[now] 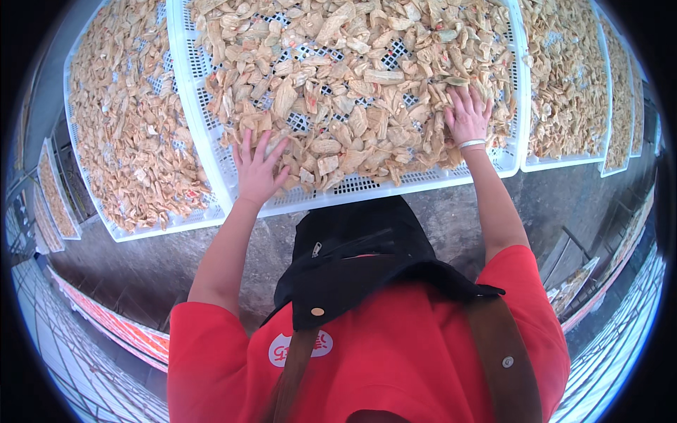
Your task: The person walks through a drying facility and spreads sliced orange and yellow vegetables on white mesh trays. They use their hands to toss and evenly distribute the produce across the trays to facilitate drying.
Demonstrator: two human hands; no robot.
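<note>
A white mesh tray [338, 199] in front of me holds a loose layer of tan, dried-looking pieces [328, 146], with reddish bits among them. Near the tray's left front corner, my left hand [259, 171] rests on the pieces with its fingers spread. Further right, my right hand [468, 120] lies on the layer, fingers stretched forward and apart, a pale bracelet on its wrist. Neither hand grips a piece as far as I can see. Blue-white mesh shows through gaps between the pieces.
Similar loaded trays stand close by on the left [169, 224] and on the right [564, 162]. More trays sit at the far left [60, 190] and right edges. A black apron [360, 240] hangs at my front, close to the tray's near rim. Grey floor [451, 211] shows below.
</note>
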